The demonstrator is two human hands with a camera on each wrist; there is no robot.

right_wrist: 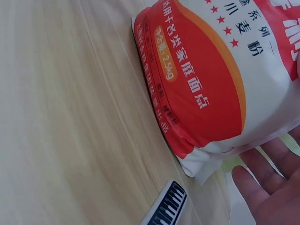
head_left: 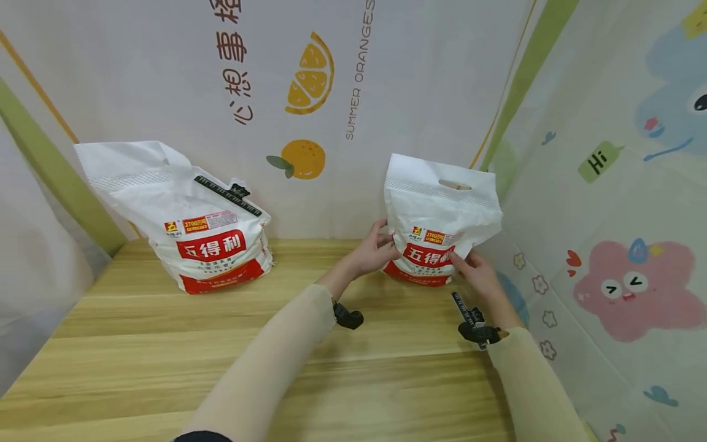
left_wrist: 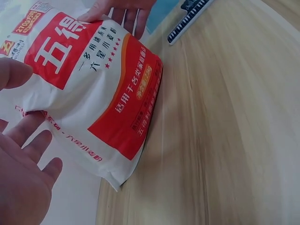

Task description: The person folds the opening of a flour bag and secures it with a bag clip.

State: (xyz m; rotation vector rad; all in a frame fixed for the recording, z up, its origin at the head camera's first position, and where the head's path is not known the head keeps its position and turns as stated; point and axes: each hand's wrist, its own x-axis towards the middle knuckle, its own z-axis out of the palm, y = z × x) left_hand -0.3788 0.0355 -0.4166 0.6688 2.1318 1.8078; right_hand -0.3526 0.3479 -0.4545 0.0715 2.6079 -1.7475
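A white and red bag of flour (head_left: 425, 224) stands upright at the back right of the wooden table, with a cut-out handle along its top. My left hand (head_left: 371, 253) holds its left side, thumb on the front and index fingertip dented into the side; the lower fingers are spread in the left wrist view. On the opposite side my right hand (head_left: 478, 279) grips the bag, its thumb on the front panel and other fingers along the side, partly hidden behind it. Close by the right wrist lies a flat strip with a piano-key pattern (right_wrist: 169, 205).
A second bag of flour (head_left: 212, 248) stands at the back left, its top tilted leftward. Against its upper right edge is another piano-key strip (head_left: 227, 195) with a black figure. Printed curtains hang behind the table (head_left: 193, 368) and along its right side.
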